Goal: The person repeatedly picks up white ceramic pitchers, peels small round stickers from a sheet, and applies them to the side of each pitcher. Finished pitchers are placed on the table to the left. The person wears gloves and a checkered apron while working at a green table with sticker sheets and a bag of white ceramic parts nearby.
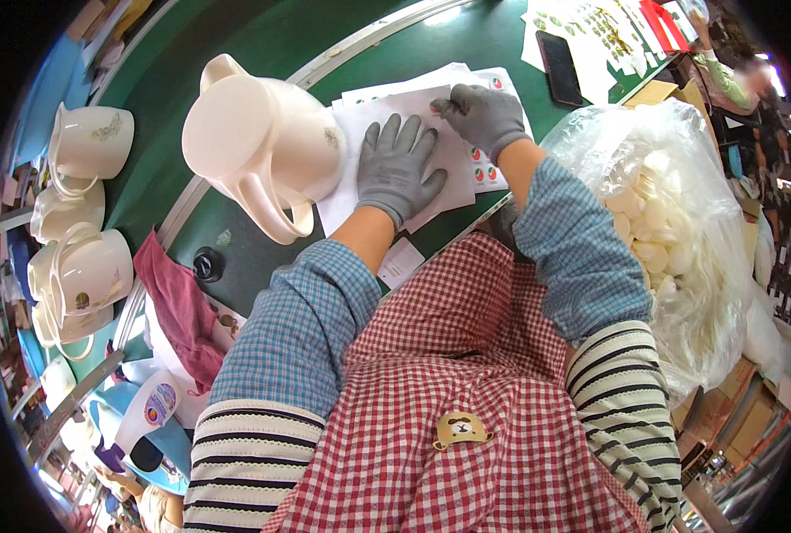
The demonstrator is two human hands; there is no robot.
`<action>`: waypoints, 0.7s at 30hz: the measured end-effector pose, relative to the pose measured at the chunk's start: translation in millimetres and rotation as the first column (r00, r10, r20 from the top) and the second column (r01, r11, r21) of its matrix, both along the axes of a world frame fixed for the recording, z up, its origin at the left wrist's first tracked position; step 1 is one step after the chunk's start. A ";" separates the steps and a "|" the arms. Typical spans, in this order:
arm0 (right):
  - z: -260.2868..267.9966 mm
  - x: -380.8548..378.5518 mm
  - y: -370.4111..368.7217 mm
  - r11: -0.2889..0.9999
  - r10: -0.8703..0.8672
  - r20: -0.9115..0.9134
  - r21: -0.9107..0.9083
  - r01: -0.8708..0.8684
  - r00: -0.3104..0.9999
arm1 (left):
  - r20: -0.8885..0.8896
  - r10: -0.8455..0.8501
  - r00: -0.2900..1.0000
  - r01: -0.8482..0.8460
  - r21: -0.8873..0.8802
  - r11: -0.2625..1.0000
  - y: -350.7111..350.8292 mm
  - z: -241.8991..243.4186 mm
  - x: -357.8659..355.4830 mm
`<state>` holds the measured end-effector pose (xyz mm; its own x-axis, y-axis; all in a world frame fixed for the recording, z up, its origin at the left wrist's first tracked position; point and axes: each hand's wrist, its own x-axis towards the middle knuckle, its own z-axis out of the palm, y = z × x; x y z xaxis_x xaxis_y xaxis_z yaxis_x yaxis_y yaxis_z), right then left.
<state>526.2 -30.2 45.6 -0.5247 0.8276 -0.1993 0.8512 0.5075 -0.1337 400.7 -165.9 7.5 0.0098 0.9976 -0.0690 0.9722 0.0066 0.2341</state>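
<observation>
My left hand [399, 166], in a grey glove, lies flat with its fingers spread on white sheets of paper [342, 123]. Beside it, my right hand [485, 116], gloved the same way, has its fingers curled and the fingertips pinched at a small red sticker on the top sheet. More sheets with red and green round stickers [479, 174] stick out under the right wrist. Left of the hands, a large cream plastic pitcher [309, 143] lies on its side, its flat base towards me and its handle pointing down.
Several cream pitchers [95, 266] stand at the left. A maroon cloth [182, 313], a black cap [207, 264] and a spray bottle [149, 413] are nearby. At the right are a phone [559, 66], sticker sheets [595, 33] and a clear bag of cream discs [655, 233]. Another person [729, 80] sits beyond.
</observation>
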 end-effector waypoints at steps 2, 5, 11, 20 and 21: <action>-7.8 7.4 -15.3 0.987 0.072 -0.070 0.149 -0.061 0.995 | -0.005 0.008 1.000 -0.008 -0.010 1.000 -0.6 2.2 -1.5; -15.5 22.0 -45.9 0.951 0.062 -0.255 0.308 0.020 0.965 | -0.017 0.008 1.000 -0.008 0.014 1.000 -3.6 -3.6 -1.3; 34.7 57.1 -97.2 0.868 -0.496 -0.570 -0.310 0.387 0.655 | -0.043 -0.016 0.999 0.016 0.019 1.000 1.4 -4.7 -0.6; 71.1 175.0 -211.0 0.765 -0.635 -0.744 -0.568 0.304 0.209 | 0.677 -0.268 0.686 -0.237 0.555 0.798 -137.6 46.0 -13.0; 73.7 194.1 -227.6 0.700 -0.701 -0.705 -0.649 0.299 0.109 | 0.847 -0.295 0.443 -0.488 0.503 0.713 -157.4 47.0 -17.6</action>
<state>720.4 -257.8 119.3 0.0015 0.9746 -0.2240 0.1178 -0.2226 -0.9678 383.0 -323.3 54.5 -0.4302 0.7527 0.4984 0.2512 -0.4304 0.8670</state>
